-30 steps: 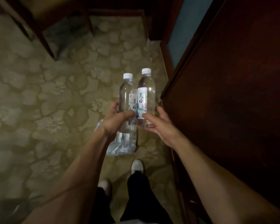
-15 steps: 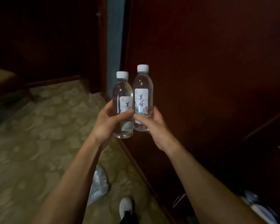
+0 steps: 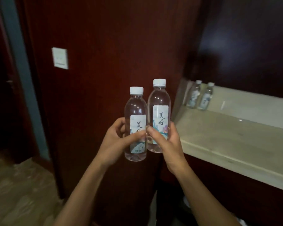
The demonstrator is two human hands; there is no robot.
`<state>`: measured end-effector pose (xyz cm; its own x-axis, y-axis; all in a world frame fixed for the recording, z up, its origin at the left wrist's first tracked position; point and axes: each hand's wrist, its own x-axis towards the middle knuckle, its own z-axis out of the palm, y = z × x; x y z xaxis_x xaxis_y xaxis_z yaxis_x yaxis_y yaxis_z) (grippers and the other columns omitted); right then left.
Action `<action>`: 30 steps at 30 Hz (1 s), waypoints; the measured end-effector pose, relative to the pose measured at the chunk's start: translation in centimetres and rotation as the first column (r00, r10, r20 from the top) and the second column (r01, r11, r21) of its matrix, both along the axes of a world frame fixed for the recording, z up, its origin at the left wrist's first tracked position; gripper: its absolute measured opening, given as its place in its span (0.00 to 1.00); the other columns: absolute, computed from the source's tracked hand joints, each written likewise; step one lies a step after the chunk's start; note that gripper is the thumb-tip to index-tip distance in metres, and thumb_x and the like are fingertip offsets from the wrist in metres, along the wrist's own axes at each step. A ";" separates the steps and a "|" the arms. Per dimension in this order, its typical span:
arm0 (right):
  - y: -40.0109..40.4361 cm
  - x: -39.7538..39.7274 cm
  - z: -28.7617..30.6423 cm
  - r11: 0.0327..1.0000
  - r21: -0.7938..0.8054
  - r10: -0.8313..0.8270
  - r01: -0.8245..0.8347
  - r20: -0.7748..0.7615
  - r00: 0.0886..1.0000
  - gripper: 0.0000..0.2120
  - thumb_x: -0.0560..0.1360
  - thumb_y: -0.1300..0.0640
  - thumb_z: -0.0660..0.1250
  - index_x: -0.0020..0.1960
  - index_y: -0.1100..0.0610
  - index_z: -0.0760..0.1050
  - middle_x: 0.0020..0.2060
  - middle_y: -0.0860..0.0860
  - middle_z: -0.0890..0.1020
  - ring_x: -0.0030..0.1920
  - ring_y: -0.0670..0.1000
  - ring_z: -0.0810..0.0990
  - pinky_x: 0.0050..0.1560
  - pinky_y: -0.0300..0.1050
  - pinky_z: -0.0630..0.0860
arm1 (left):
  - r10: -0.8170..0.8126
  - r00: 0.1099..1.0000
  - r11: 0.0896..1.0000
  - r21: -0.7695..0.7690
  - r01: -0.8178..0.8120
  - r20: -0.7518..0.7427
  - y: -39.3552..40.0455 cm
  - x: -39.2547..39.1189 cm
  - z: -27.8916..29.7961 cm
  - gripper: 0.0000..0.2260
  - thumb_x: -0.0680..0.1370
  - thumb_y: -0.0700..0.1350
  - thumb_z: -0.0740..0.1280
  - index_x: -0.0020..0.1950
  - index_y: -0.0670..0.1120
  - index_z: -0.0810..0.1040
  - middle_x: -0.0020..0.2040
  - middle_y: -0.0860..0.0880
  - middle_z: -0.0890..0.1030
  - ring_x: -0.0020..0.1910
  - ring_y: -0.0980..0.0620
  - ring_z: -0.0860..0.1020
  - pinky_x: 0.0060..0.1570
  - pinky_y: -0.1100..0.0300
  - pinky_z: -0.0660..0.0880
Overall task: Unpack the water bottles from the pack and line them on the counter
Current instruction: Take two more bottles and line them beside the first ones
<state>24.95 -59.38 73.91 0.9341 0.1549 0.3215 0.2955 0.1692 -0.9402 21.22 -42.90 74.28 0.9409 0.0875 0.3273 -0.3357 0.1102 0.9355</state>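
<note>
Bottles are counted as four: one water bottle [image 3: 135,123] is gripped upright by the left hand [image 3: 117,141], a second bottle [image 3: 159,118] by the right hand [image 3: 166,144], touching, while two bottles [image 3: 199,97] are stood on the pale counter [image 3: 235,141].
</note>
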 end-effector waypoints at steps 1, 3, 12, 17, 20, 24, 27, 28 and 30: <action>-2.0 0.3 0.3 0.999 0.021 -0.041 0.040 0.029 0.999 0.24 0.69 0.54 0.77 0.60 0.57 0.72 0.51 0.54 0.86 0.49 0.53 0.87 0.42 0.47 0.82 | -0.030 0.999 1.000 0.010 0.030 0.018 -1.9 0.7 0.4 0.25 0.66 0.42 0.78 0.60 0.39 0.76 0.50 0.44 0.87 0.48 0.48 0.86 0.44 0.58 0.82; -6.2 1.1 1.1 0.992 0.063 -0.113 0.107 0.093 0.989 0.24 0.66 0.51 0.76 0.58 0.55 0.74 0.50 0.54 0.86 0.48 0.52 0.86 0.45 0.47 0.82 | -0.084 0.995 0.996 0.029 0.083 0.057 -6.1 1.9 1.4 0.24 0.65 0.40 0.79 0.59 0.37 0.77 0.50 0.42 0.87 0.46 0.49 0.86 0.44 0.58 0.82; -25.3 6.0 3.7 0.960 0.023 -0.280 0.280 0.162 0.946 0.23 0.67 0.50 0.74 0.61 0.53 0.77 0.52 0.51 0.86 0.52 0.53 0.86 0.49 0.51 0.84 | -0.163 0.980 0.979 0.143 0.146 0.118 -24.4 10.8 3.3 0.17 0.70 0.39 0.78 0.58 0.46 0.83 0.52 0.50 0.87 0.54 0.51 0.84 0.51 0.59 0.81; -32.1 10.4 2.6 0.945 -0.094 -0.303 0.315 0.120 0.945 0.22 0.70 0.55 0.78 0.61 0.53 0.78 0.53 0.52 0.86 0.53 0.56 0.86 0.54 0.59 0.82 | -0.150 0.986 0.972 0.196 0.133 0.075 -30.0 15.5 2.6 0.20 0.68 0.47 0.80 0.59 0.53 0.83 0.53 0.52 0.87 0.54 0.47 0.84 0.57 0.42 0.80; -34.4 13.2 2.2 0.925 -0.132 -0.347 0.356 0.084 0.934 0.25 0.69 0.59 0.79 0.62 0.55 0.74 0.53 0.51 0.85 0.52 0.51 0.86 0.54 0.53 0.83 | -0.157 0.985 0.965 0.225 0.138 0.069 -31.8 18.3 2.4 0.25 0.63 0.55 0.80 0.59 0.54 0.83 0.54 0.52 0.87 0.55 0.40 0.83 0.58 0.37 0.78; -35.5 17.3 0.7 0.897 -0.203 -0.389 0.394 0.063 0.919 0.26 0.66 0.56 0.81 0.58 0.51 0.73 0.50 0.49 0.86 0.50 0.49 0.86 0.54 0.57 0.83 | -0.174 0.984 0.961 0.224 0.164 0.026 -33.0 22.8 1.4 0.31 0.60 0.54 0.81 0.61 0.48 0.82 0.55 0.48 0.87 0.55 0.45 0.85 0.58 0.39 0.79; -35.6 20.2 -0.3 0.882 -0.194 -0.430 0.430 0.049 0.902 0.27 0.62 0.54 0.83 0.56 0.50 0.73 0.47 0.50 0.87 0.49 0.53 0.86 0.54 0.62 0.82 | -0.181 0.983 0.956 0.235 0.175 0.005 -33.6 26.3 0.3 0.34 0.58 0.55 0.81 0.62 0.47 0.81 0.54 0.48 0.87 0.54 0.46 0.85 0.58 0.40 0.80; -35.7 21.3 -0.6 0.875 -0.195 -0.442 0.442 0.049 0.896 0.28 0.59 0.51 0.83 0.55 0.50 0.74 0.47 0.51 0.87 0.48 0.54 0.87 0.53 0.62 0.82 | -0.185 0.983 0.955 0.236 0.181 -0.003 -33.8 27.7 0.0 0.34 0.57 0.55 0.81 0.62 0.47 0.81 0.54 0.48 0.87 0.54 0.46 0.85 0.58 0.41 0.80; -35.7 23.3 -1.1 0.861 -0.201 -0.472 0.467 0.024 0.881 0.31 0.55 0.47 0.82 0.54 0.49 0.75 0.47 0.50 0.87 0.48 0.54 0.87 0.52 0.62 0.82 | -0.201 0.979 0.955 0.214 0.203 -0.034 -34.4 30.2 -0.7 0.34 0.57 0.52 0.81 0.62 0.46 0.81 0.54 0.46 0.87 0.53 0.45 0.85 0.57 0.41 0.81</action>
